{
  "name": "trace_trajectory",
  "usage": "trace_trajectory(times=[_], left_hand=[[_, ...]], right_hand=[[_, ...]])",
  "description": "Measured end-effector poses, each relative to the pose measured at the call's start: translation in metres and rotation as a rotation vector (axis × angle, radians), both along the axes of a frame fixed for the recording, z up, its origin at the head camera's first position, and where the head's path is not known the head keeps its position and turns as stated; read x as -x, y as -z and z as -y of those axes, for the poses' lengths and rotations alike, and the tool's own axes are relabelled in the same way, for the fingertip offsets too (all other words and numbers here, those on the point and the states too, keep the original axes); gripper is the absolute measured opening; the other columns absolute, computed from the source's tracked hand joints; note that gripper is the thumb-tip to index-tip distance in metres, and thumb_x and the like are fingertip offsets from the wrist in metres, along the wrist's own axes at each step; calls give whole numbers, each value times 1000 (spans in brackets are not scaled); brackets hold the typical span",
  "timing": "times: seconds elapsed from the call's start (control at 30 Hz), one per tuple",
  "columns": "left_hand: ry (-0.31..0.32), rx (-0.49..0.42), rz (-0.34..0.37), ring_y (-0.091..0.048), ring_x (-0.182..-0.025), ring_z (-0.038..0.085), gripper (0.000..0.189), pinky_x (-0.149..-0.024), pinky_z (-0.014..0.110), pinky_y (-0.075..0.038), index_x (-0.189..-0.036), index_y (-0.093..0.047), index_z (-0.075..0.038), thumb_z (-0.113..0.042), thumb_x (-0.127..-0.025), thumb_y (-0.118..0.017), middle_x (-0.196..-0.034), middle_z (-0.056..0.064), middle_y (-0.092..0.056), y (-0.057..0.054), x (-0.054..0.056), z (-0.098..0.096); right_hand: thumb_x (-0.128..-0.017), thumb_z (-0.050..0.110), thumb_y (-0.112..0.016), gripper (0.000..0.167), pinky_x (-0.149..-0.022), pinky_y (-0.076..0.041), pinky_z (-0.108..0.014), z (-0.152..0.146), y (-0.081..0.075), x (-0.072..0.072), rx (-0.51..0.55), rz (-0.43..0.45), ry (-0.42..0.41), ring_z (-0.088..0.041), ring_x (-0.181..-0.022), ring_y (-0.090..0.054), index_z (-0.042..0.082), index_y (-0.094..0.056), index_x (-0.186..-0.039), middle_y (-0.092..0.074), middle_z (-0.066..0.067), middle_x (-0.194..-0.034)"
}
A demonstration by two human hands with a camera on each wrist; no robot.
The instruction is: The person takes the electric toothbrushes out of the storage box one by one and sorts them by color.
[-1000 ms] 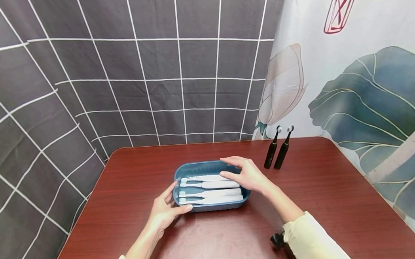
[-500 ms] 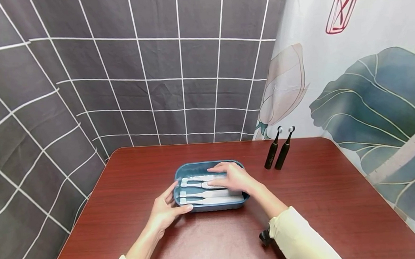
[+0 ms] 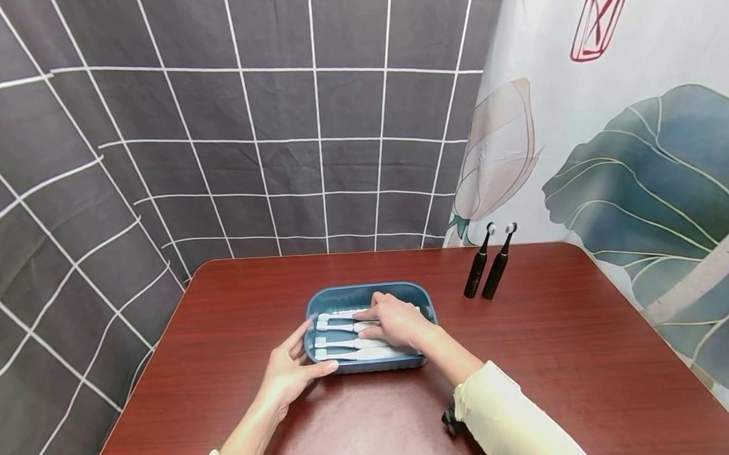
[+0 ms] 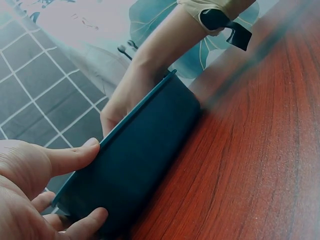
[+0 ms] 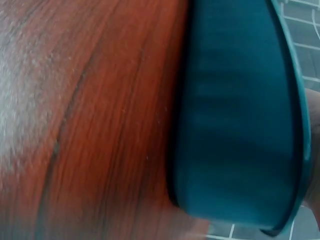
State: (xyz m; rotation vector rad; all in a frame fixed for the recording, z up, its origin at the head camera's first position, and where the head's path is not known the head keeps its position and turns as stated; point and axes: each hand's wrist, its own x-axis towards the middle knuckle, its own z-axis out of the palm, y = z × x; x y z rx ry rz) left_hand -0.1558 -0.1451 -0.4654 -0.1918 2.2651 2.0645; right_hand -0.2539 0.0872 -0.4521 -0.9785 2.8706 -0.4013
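On the table is a blue plastic basket [image 3: 337, 297] with several white electric toothbrushes [image 3: 335, 355] lying lengthwise inside, heads to the left. My left hand [image 3: 288, 375] holds the basket's left end, its thumb along the front rim and its fingers round the corner. In the left wrist view that hand [image 4: 30, 180] grips the basket [image 4: 135, 150] from outside. My right hand [image 3: 398, 321] is down in the basket over the handles. Its finger and thumb lie on either side of a toothbrush in the back pair; whether they pinch it is hidden.
Two black electric toothbrushes [image 3: 496, 272] stand on the reddish-brown wooden table [image 3: 237, 291] at the back right. Behind the table hang a grey gridded cloth [image 3: 286, 170] and a white cloth with a leaf print [image 3: 668, 167].
My right hand has moved left and toward me, from the basket's right end down onto the toothbrush handles. The left hand and the basket have stayed in place.
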Motion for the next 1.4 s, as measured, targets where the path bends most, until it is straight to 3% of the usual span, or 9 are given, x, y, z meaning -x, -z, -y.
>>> trace_trajectory(times=[0.2, 0.47, 0.77, 1.13, 1.4], left_hand=[[-8, 16, 5, -49, -133, 40, 94, -98, 42, -49, -152, -46, -14, -8, -71, -92, -148, 20, -48, 1, 0, 0], [-9, 45, 15, -48, -133, 38, 94, -102, 45, -45, -152, -45, -13, -10, -71, -92, -148, 20, -47, 1, -1, 0], [-11, 48, 12, -48, -133, 38, 94, -105, 47, -42, -152, -46, -13, -10, -70, -93, -148, 21, -47, 1, -1, 0], [-6, 44, 12, -48, -134, 39, 94, -104, 47, -43, -151, -48, -15, -10, -69, -93, -149, 21, -46, 0, 0, -1], [-5, 49, 19, -47, -134, 39, 93, -104, 47, -43, -151, -48, -16, -11, -70, -93, -150, 21, -44, -2, 0, 0]], right_hand=[[-95, 45, -67, 41, -60, -40, -29, 10, 5, 2, -74, -59, 0, -14, -79, -44, 35, -65, -135, -49, 1, -93], [-91, 40, -75, 35, -61, -45, -32, 17, 11, 6, -69, -128, -37, -16, -82, -50, 31, -73, -124, -51, 2, -91], [-89, 39, -76, 29, -64, -50, -36, 22, 4, 1, -170, -186, -70, -19, -86, -55, 31, -77, -117, -57, 0, -95], [-92, 40, -72, 32, -72, -55, -43, 10, -8, 2, -40, -150, -10, -18, -96, -66, 29, -75, -122, -68, 5, -98], [-95, 41, -68, 33, -69, -53, -36, 2, -13, 1, 21, -114, 2, -17, -96, -66, 29, -73, -125, -71, 5, -104]])
